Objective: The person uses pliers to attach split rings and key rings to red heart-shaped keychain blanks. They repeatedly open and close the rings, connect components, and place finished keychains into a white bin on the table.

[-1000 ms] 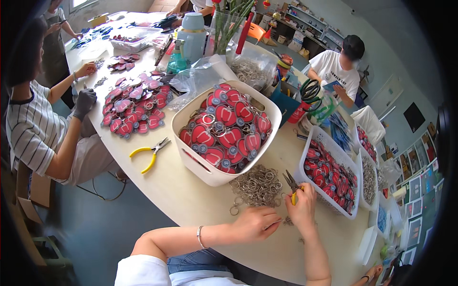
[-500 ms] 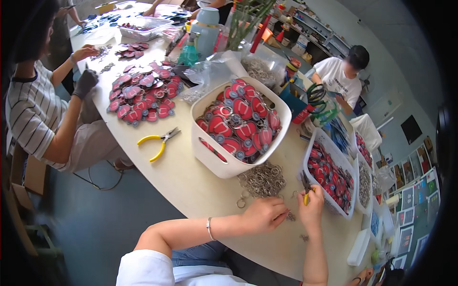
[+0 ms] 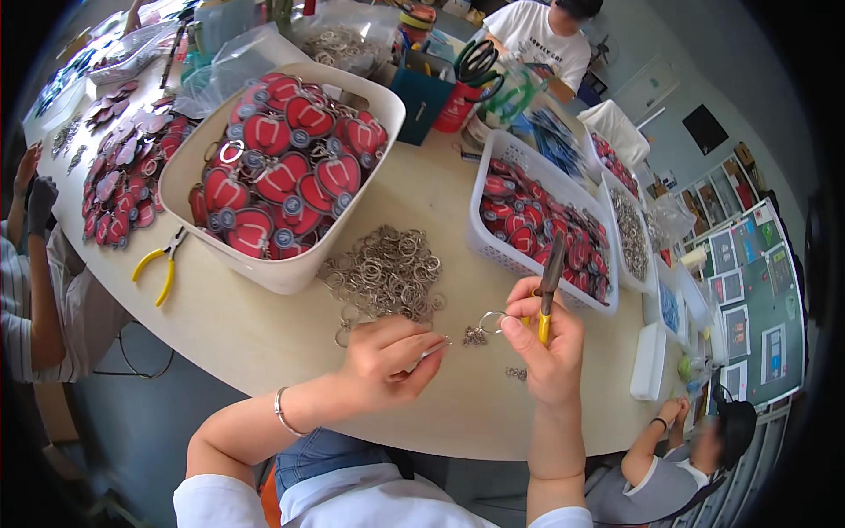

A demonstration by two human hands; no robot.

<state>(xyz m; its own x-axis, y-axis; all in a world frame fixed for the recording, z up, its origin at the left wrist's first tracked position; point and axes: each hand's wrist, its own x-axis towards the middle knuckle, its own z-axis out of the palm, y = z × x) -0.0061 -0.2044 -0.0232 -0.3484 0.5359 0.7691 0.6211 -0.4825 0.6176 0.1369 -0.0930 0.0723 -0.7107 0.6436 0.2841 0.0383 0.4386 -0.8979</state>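
Observation:
My left hand [image 3: 387, 361] is closed, its fingertips pinching a thin, shiny metal piece [image 3: 436, 347] too small to name exactly. Facing it, my right hand [image 3: 553, 343] grips pliers [image 3: 551, 282] with yellow handles and dark jaws pointing up. Between that hand's thumb and finger sits a metal split ring [image 3: 490, 322], held toward the left hand. A heap of split rings with small chains [image 3: 387, 271] lies just beyond my left hand. Small metal links [image 3: 475, 336] rest on the table between my hands, with another little cluster [image 3: 516, 373] nearer me.
A white tub [image 3: 290, 275] full of red keychain tags stands at left. Beyond my right hand is a white basket [image 3: 480, 231] of similar tags. Other yellow-handled pliers [image 3: 160, 264] lie near the left table edge. Co-workers sit at left, far side and lower right.
My view has swung right and closer to the table. My hands have risen and moved apart; the split ring now shows in my right hand beside the pliers.

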